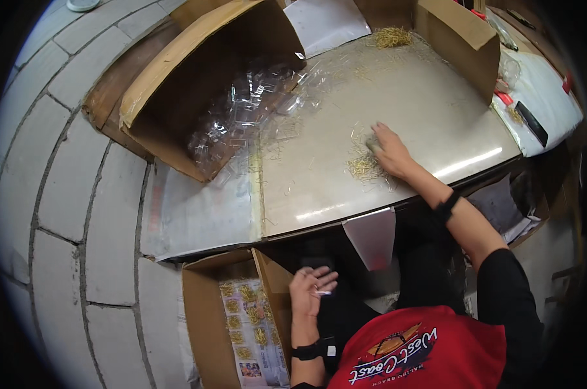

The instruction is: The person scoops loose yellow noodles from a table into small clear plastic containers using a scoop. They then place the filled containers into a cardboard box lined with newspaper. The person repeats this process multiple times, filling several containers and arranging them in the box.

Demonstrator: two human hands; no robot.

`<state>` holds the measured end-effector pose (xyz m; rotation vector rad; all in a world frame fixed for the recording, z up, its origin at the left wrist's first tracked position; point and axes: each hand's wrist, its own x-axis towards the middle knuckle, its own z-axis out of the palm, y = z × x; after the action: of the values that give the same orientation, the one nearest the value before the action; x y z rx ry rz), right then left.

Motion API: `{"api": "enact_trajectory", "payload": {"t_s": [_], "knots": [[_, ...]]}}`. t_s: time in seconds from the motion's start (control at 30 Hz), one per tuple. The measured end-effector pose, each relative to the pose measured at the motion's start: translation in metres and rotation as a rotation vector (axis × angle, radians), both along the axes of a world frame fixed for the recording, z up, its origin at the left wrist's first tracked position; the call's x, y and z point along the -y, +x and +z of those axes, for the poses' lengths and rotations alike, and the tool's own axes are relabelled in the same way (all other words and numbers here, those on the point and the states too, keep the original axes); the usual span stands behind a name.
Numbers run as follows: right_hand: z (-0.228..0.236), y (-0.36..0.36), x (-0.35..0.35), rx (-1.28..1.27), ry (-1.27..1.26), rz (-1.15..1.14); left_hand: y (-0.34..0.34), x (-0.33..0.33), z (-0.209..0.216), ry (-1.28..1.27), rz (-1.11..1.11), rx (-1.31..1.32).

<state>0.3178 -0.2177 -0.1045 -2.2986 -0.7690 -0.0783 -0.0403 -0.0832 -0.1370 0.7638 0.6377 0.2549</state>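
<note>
My right hand rests on the table at the edge of a loose pile of small, thin gold-coloured metal pieces. Its fingers curl toward the tabletop, and a small greyish patch shows beside the fingertips; what they grip is hidden. Lower down, off the table's front edge, my left hand is held palm up with the fingers bent inward. A small bright bit shows by those fingers, too small to name. Beside this hand stands an open cardboard box holding clear packets of gold pieces in rows.
A large tipped carton spills clear plastic cases onto the table. Another gold heap lies at the back. At right are a cardboard flap and a white bag with a black object on it.
</note>
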Motion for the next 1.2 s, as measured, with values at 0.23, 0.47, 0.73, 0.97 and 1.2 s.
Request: {"api": "enact_trajectory", "payload": {"t_s": [0.23, 0.47, 0.73, 0.97, 1.2], "knots": [[0.023, -0.005, -0.04, 0.173, -0.391, 0.469, -0.018, 0.028, -0.041, 0.169, -0.023, -0.234], [0.032, -0.012, -0.049, 0.065, -0.088, 0.545, 0.0, 0.03, -0.063, 0.313, 0.108, -0.353], [0.063, -0.031, -0.059, 0.245, -0.648, 0.777, 0.017, 0.055, -0.082, -0.068, -0.189, -0.179], [0.04, -0.007, -0.004, -0.171, -0.036, 0.318, 0.017, 0.06, -0.089, -0.162, -0.486, -0.124], [-0.004, -0.117, -0.024, 0.318, -0.117, 0.28, 0.066, 0.076, -0.087, -0.117, -0.452, -0.228]]}}
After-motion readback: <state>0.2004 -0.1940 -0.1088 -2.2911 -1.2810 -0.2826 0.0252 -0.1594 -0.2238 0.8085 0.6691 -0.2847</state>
